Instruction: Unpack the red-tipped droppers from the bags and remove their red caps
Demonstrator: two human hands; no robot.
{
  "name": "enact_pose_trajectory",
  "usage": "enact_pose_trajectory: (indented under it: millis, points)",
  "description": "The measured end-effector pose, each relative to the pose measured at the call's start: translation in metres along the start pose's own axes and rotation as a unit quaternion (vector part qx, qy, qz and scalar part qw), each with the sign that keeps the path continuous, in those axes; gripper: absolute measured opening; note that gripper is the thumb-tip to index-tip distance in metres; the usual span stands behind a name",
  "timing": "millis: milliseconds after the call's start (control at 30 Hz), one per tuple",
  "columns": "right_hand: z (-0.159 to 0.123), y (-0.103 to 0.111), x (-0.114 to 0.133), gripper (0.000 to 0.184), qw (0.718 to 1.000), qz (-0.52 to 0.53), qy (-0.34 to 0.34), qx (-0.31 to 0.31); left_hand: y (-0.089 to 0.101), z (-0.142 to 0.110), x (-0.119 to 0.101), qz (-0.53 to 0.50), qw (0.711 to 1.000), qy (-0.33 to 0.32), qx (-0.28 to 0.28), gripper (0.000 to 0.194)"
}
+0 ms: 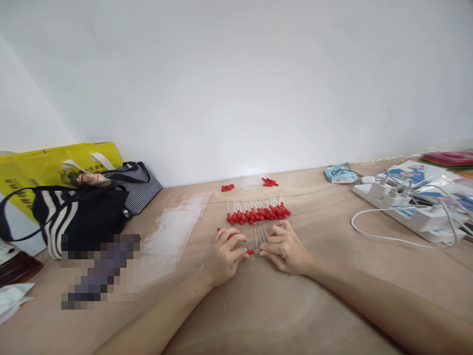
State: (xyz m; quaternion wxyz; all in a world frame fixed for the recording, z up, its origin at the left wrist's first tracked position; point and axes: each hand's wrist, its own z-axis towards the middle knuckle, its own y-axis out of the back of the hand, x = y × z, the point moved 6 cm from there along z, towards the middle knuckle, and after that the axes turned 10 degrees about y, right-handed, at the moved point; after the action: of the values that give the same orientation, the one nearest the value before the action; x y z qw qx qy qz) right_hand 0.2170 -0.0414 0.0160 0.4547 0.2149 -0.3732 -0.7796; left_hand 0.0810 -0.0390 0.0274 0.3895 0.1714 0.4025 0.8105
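My left hand (226,254) is closed, pinching a red rubber bulb (251,252) between thumb and fingertips. Facing it, my right hand (286,248) grips a clear glass dropper tube (257,251) whose end meets the bulb; how far it sits inside I cannot tell. Several bare glass tubes (258,231) lie side by side between the hands, partly hidden by the right fingers. Just beyond is a row of droppers (258,213) with red bulbs toward me. Another bit of red (218,230) shows behind my left hand.
Farther back lie two small groups of red bulbs (228,188) with more clear tubes between them. Clear zip bags (172,231) are spread at left, beside a black bag (84,212). A white power strip (402,212) with cables and a blue packet (340,174) are at right.
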Motion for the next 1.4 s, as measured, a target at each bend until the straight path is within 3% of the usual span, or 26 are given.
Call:
enact_pose_trajectory:
  millis: [400, 1400]
  points:
    - [-0.0008, 0.0045, 0.0041, 0.019, 0.996, -0.019, 0.046, -0.071, -0.0022, -0.0005, -0.0006, -0.026, 0.999, -0.019, 0.011, 0.019]
    - [-0.0055, 0.0008, 0.0074, 0.013, 0.990, 0.051, 0.091, -0.093, -0.0025, -0.0041, -0.0044, -0.032, 0.998, -0.051, 0.011, 0.018]
